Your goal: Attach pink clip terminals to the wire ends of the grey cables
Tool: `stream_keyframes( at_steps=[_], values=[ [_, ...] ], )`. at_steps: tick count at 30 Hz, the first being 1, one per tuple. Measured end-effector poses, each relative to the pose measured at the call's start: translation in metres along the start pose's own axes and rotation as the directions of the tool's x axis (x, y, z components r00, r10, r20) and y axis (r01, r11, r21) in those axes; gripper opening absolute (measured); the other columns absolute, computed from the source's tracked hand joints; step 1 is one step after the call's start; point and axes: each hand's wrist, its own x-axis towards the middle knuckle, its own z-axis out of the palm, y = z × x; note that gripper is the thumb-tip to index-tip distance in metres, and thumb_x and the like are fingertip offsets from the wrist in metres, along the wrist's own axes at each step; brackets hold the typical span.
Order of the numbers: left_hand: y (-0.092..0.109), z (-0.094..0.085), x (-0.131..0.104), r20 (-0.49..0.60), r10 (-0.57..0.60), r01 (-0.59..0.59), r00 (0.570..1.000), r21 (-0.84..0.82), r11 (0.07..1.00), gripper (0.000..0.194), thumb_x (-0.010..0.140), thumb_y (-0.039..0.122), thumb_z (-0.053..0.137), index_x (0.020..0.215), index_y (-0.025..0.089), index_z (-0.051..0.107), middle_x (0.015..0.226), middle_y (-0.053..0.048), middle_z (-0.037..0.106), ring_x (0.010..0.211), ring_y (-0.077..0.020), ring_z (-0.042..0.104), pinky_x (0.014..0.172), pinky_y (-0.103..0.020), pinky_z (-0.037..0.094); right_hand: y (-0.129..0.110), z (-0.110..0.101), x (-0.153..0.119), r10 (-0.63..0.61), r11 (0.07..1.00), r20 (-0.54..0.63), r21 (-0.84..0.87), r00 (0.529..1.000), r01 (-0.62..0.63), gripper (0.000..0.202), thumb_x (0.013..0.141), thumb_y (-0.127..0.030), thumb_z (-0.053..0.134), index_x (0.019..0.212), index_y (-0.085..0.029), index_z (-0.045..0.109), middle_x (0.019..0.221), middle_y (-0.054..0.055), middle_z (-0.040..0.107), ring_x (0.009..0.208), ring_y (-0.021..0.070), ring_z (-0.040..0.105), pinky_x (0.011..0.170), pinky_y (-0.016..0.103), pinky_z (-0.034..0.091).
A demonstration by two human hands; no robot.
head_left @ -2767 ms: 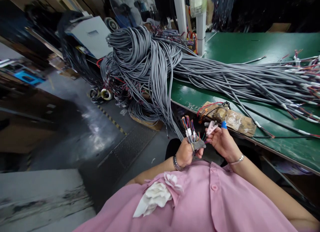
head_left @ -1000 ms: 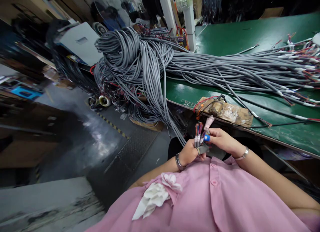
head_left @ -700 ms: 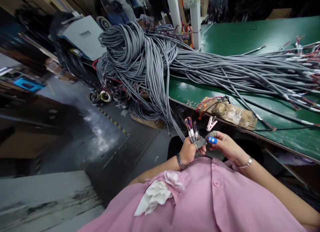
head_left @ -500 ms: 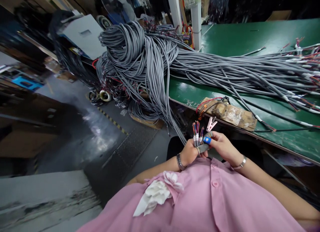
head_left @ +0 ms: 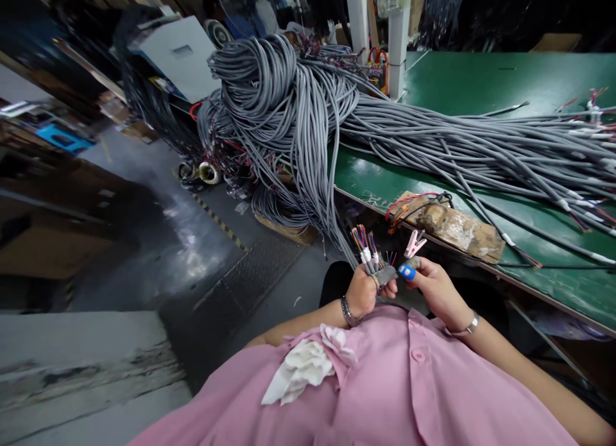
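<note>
My left hand point(head_left: 362, 293) is closed around several grey cables point(head_left: 369, 266), low in front of my body. Their white-wrapped ends point up, with thin coloured wires point(head_left: 364, 238) fanning out. Grey wrapping covers a finger of this hand. Just to the right, my right hand point(head_left: 440, 294) has its thumb and forefinger drawn together in a pinch; whatever lies between them is too small to tell. A blue wrap point(head_left: 407, 271) is on its thumb. Right above those fingertips is a pink clip point(head_left: 414, 244); whether the hand touches it is unclear.
A thick heap of grey cables point(head_left: 308, 112) hangs over the corner of the green table point(head_left: 481, 80), with more stretched along it. A wooden block point(head_left: 474, 237) with tape and wires sits at the near edge. A white post point(head_left: 397, 54) stands behind.
My hands have drawn slightly apart. The wire ends in my left hand have swung left and spread out more. The whole view has shifted a little.
</note>
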Motion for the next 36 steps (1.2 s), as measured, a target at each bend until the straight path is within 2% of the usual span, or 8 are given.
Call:
stream_keyframes(
  at_steps=[6, 11, 15, 18, 21, 24, 27, 36],
  values=[
    [0.012, 0.002, -0.003, -0.010, 0.032, -0.032, 0.999, -0.051, 0.998, 0.031, 0.074, 0.040, 0.071, 0.067, 0.010, 0.065, 0.049, -0.002, 0.059, 0.039, -0.0105, 0.052, 0.040, -0.022, 0.038, 0.008, -0.011, 0.003, 0.008, 0.958, -0.002, 0.287, 1.000, -0.007, 0.031, 0.082, -0.048, 0.066, 0.072, -0.019, 0.061, 0.058, -0.004, 0.046, 0.055, 0.0100, 0.039, 0.057, 0.025, 0.040],
    [0.022, 0.004, -0.002, 0.083, 0.017, -0.013, 0.996, -0.047, 0.999, 0.028, 0.073, 0.037, 0.071, 0.068, 0.010, 0.065, 0.049, -0.001, 0.058, 0.038, -0.0106, 0.051, 0.039, -0.022, 0.038, -0.004, -0.021, 0.017, 0.084, 0.897, -0.006, 0.435, 0.996, -0.073, 0.044, 0.082, -0.063, 0.056, 0.080, -0.020, 0.066, 0.073, 0.002, 0.057, 0.056, 0.0112, 0.043, 0.054, 0.026, 0.042],
    [0.030, 0.007, 0.002, 0.224, -0.003, 0.007, 0.975, -0.014, 1.000, 0.032, 0.073, 0.040, 0.071, 0.066, 0.010, 0.064, 0.049, -0.001, 0.058, 0.038, -0.0105, 0.051, 0.039, -0.022, 0.038, -0.017, -0.016, 0.025, 0.039, 0.931, 0.087, 0.358, 0.995, -0.068, 0.043, 0.082, -0.061, 0.057, 0.087, -0.019, 0.067, 0.074, 0.002, 0.058, 0.056, 0.0115, 0.043, 0.053, 0.025, 0.040],
    [0.032, 0.007, 0.008, 0.257, -0.032, 0.034, 0.966, -0.006, 0.999, 0.035, 0.071, 0.043, 0.073, 0.066, 0.010, 0.064, 0.048, -0.001, 0.057, 0.038, -0.0104, 0.050, 0.039, -0.022, 0.039, -0.016, -0.010, 0.027, -0.126, 0.979, -0.076, 0.152, 0.989, 0.136, 0.037, 0.084, -0.055, 0.059, 0.077, -0.019, 0.066, 0.066, 0.000, 0.055, 0.056, 0.0119, 0.043, 0.055, 0.026, 0.039],
    [0.030, 0.006, 0.014, 0.263, -0.068, 0.074, 0.962, -0.013, 0.997, 0.036, 0.067, 0.043, 0.075, 0.067, 0.010, 0.064, 0.047, -0.001, 0.057, 0.036, -0.0104, 0.050, 0.037, -0.022, 0.039, -0.008, -0.006, 0.028, -0.254, 0.965, -0.226, -0.002, 0.940, 0.260, 0.041, 0.085, -0.058, 0.056, 0.072, -0.019, 0.065, 0.064, 0.002, 0.056, 0.058, 0.0132, 0.046, 0.056, 0.026, 0.038],
    [0.026, 0.005, 0.019, 0.280, -0.086, 0.097, 0.956, -0.026, 0.995, 0.036, 0.066, 0.043, 0.076, 0.066, 0.010, 0.064, 0.046, -0.001, 0.057, 0.034, -0.0105, 0.049, 0.036, -0.022, 0.038, -0.002, -0.004, 0.032, -0.134, 0.963, -0.118, 0.218, 0.984, 0.157, 0.049, 0.083, -0.066, 0.051, 0.074, -0.020, 0.066, 0.063, 0.002, 0.055, 0.057, 0.0136, 0.047, 0.055, 0.027, 0.041],
    [0.022, 0.005, 0.020, 0.303, -0.100, 0.113, 0.948, -0.025, 0.993, 0.036, 0.066, 0.044, 0.076, 0.067, 0.009, 0.064, 0.046, -0.001, 0.057, 0.035, -0.0106, 0.049, 0.036, -0.022, 0.038, -0.001, -0.001, 0.036, -0.006, 0.892, 0.004, 0.451, 1.000, 0.004, 0.049, 0.079, -0.067, 0.057, 0.076, -0.019, 0.066, 0.065, 0.001, 0.056, 0.057, 0.0128, 0.050, 0.055, 0.027, 0.044],
    [0.019, 0.006, 0.021, 0.335, -0.122, 0.120, 0.934, 0.026, 0.992, 0.037, 0.069, 0.043, 0.074, 0.065, 0.008, 0.065, 0.046, -0.003, 0.057, 0.034, -0.0104, 0.049, 0.036, -0.022, 0.038, -0.005, 0.004, 0.037, -0.012, 0.831, -0.083, 0.553, 0.996, 0.056, 0.039, 0.073, -0.058, 0.071, 0.072, -0.019, 0.066, 0.067, 0.000, 0.061, 0.057, 0.0105, 0.051, 0.056, 0.025, 0.046]
  ],
)
